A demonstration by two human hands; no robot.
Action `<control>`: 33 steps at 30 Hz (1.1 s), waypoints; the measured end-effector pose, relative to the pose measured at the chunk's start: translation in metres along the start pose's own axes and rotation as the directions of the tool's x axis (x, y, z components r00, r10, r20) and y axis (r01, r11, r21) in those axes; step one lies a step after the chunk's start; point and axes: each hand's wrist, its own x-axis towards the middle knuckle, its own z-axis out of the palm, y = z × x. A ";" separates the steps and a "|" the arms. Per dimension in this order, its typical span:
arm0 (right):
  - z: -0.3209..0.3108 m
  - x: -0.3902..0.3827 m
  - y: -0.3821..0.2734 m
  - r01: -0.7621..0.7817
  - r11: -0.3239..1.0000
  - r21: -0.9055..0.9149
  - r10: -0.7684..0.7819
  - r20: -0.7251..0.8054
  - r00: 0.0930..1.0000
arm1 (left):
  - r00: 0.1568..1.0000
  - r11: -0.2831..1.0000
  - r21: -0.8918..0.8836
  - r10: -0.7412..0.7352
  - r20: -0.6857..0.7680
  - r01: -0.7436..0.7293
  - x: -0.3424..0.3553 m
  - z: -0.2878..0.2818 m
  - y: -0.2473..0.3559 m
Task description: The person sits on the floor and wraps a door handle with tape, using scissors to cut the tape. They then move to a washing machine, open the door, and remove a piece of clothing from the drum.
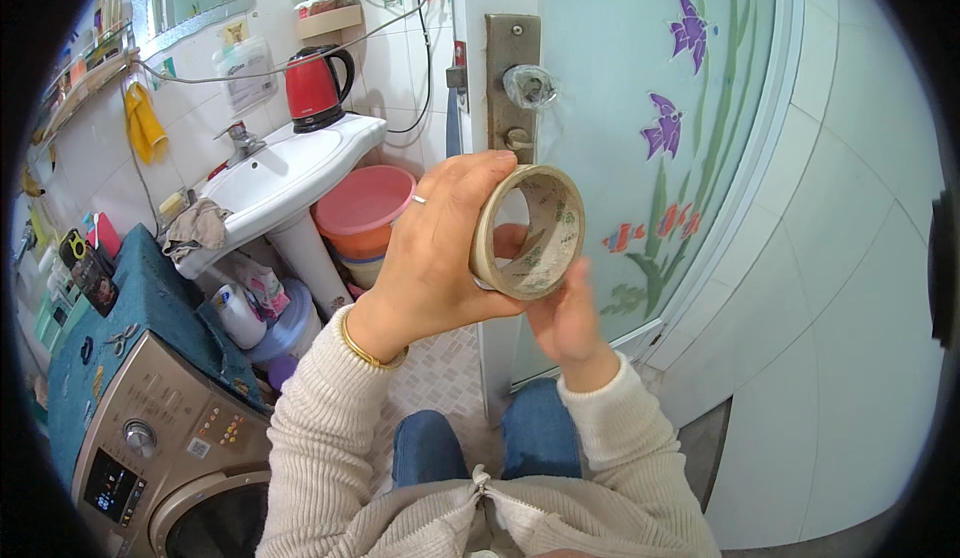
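Frosted glass fills the door (610, 68) ahead of me; the washer (195, 428) sits left, then the sink (270, 193), kettle (315, 88) on its rim. My left hand (435, 233) has its fingers (478, 172) clamped on the tape roll (557, 236), before the door; my right hand (570, 323), blurred, is close below, its grip I cannot tell.

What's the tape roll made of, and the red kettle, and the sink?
The tape roll looks like yellowish plastic film, probably around cardboard: its inside is pale, dull and printed. The red kettle has a smooth, shiny shell, maybe painted metal or plastic; I can't tell which. The sink is probably glazed ceramic, being white, glossy and smoothly curved.
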 end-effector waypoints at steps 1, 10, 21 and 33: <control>-0.006 0.005 -0.001 0.050 0.998 -0.027 -0.051 -0.038 0.998 | 1.000 1.000 -0.003 0.007 0.000 -0.007 0.002 0.000 0.001; -0.025 0.060 0.014 0.389 -0.068 -0.919 -0.607 0.348 0.715 | 0.993 0.999 0.021 -0.042 -0.106 0.044 0.005 0.020 0.020; -0.027 0.101 0.026 0.369 0.068 -0.927 -0.770 0.187 0.610 | 1.000 1.000 0.006 0.022 0.020 -0.022 0.006 -0.013 -0.001; -0.019 0.111 0.010 0.545 -0.201 -0.814 -0.778 0.470 0.416 | 0.979 0.970 -0.241 0.030 0.203 0.020 0.018 -0.074 -0.074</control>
